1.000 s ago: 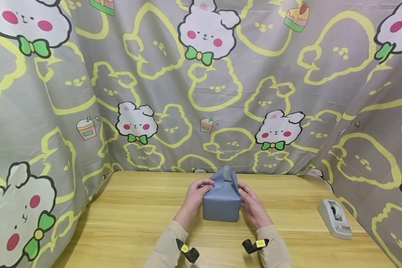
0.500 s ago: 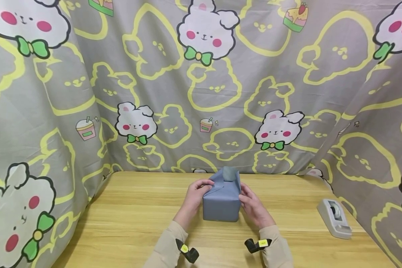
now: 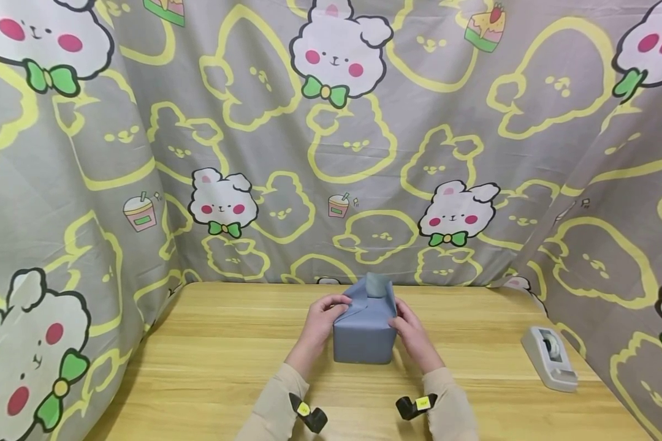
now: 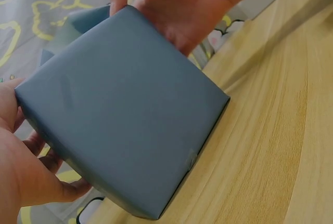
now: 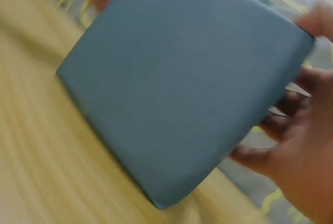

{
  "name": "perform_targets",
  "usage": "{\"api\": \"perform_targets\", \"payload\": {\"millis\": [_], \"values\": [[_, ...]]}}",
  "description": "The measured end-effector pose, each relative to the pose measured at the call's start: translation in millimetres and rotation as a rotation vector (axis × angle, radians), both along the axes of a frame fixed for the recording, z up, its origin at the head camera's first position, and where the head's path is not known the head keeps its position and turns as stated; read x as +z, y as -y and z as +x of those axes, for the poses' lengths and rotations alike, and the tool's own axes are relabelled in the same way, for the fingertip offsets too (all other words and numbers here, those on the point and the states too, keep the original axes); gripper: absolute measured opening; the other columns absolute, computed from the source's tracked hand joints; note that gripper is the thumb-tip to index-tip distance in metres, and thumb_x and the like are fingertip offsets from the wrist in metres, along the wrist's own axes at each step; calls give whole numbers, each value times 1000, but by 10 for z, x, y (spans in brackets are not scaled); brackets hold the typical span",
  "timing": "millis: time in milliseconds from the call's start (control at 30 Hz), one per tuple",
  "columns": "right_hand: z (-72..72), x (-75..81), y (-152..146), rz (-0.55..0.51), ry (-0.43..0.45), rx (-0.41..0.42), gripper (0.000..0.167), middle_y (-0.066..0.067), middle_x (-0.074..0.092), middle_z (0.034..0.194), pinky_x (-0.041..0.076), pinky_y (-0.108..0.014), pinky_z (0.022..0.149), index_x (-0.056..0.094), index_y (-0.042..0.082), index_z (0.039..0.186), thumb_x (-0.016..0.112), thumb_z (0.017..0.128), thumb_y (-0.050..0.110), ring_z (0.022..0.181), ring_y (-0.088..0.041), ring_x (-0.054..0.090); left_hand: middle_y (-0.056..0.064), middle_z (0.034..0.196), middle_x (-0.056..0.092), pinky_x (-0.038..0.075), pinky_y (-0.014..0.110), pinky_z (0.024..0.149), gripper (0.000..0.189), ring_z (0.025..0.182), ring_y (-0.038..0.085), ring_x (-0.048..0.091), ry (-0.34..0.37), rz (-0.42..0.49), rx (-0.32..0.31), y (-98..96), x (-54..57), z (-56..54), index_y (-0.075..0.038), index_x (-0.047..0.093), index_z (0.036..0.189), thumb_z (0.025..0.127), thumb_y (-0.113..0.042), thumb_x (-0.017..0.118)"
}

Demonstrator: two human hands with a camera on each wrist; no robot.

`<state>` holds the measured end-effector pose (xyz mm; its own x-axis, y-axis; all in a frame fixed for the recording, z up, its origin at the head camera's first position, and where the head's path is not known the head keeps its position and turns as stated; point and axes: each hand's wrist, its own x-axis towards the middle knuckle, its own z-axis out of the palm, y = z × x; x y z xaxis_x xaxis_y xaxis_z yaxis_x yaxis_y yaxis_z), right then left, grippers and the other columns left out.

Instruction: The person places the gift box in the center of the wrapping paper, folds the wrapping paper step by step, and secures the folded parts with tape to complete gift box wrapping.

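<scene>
A box (image 3: 364,346) wrapped in blue-grey paper stands on the wooden table. Its paper rises in folds at the top, with a paler flap (image 3: 377,286) standing up at the back. My left hand (image 3: 321,318) holds the box's left side, thumb on the folded top edge. On the opposite side my right hand (image 3: 414,334) grips the box, its thumb at the near top corner. The left wrist view shows the smooth near face (image 4: 125,104) and a small clear patch like tape (image 4: 191,159) by its bottom edge. The far side of the box is hidden.
A grey tape dispenser (image 3: 548,358) with a roll stands at the table's right. Patterned curtain (image 3: 287,153) hangs behind the table (image 3: 226,367) and along both sides. Black wrist cameras sit on both sleeves (image 3: 447,398).
The raised paper on the box's right side has spread outward from its earlier inward lean. My right hand has shifted slightly, thumb now on the near corner. The left hand stays about where it was.
</scene>
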<state>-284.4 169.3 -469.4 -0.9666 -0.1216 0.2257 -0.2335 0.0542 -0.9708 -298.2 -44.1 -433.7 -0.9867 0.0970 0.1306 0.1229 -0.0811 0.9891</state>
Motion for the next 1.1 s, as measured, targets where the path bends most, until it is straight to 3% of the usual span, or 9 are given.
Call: {"api": "perform_targets", "payload": {"millis": [67,133,233,300,367,567,800,1100], "values": [[8,19,28,145,-103,-126,51,-25,50,135,46,-28,99,41,-2,141,49,91,2,123,-25,50,1,102,67,44,24,82,18,92,7,55,0,-3,-1,0,-2,-2,8,69,100,86,0,63],[29,51,39,292,-189,-268,39,-20,57,123,50,-32,94,50,0,128,58,89,5,115,-26,54,3,103,67,44,24,82,17,92,7,55,-2,-3,-2,0,-2,-1,8,69,100,86,0,63],[84,123,29,502,-311,-434,17,-7,54,84,49,-27,68,54,6,90,68,84,13,79,-18,55,7,105,68,44,23,81,16,91,7,55,-1,-2,3,-1,-8,-5,6,70,98,86,0,63],[115,164,16,636,-364,-496,29,3,43,65,37,-23,53,46,12,69,71,82,19,59,-10,43,8,105,68,44,23,81,15,91,7,55,2,-1,7,-1,-14,-10,6,71,98,86,-1,63],[134,198,8,734,-410,-494,41,9,32,54,25,-20,48,39,16,57,70,84,22,49,-5,30,9,106,68,44,23,82,15,92,7,55,1,-3,10,0,-20,-13,5,71,97,86,-1,63],[153,276,14,805,-432,-375,47,12,26,49,22,-17,47,36,17,53,62,91,15,45,0,23,9,106,67,44,24,83,15,93,8,55,4,7,4,0,-21,-16,5,71,97,86,-1,63],[200,362,10,821,-314,-387,49,11,28,47,21,-19,46,35,18,51,64,91,21,44,-4,25,7,104,67,44,23,82,15,93,8,55,1,2,-3,-2,-26,-18,5,70,97,86,-1,63],[183,397,10,728,-188,-289,47,8,35,47,26,-19,46,40,15,52,59,95,18,43,-6,31,-5,99,65,44,23,82,18,94,8,54,21,2,-14,6,-10,-13,6,70,101,87,-2,63]]}}
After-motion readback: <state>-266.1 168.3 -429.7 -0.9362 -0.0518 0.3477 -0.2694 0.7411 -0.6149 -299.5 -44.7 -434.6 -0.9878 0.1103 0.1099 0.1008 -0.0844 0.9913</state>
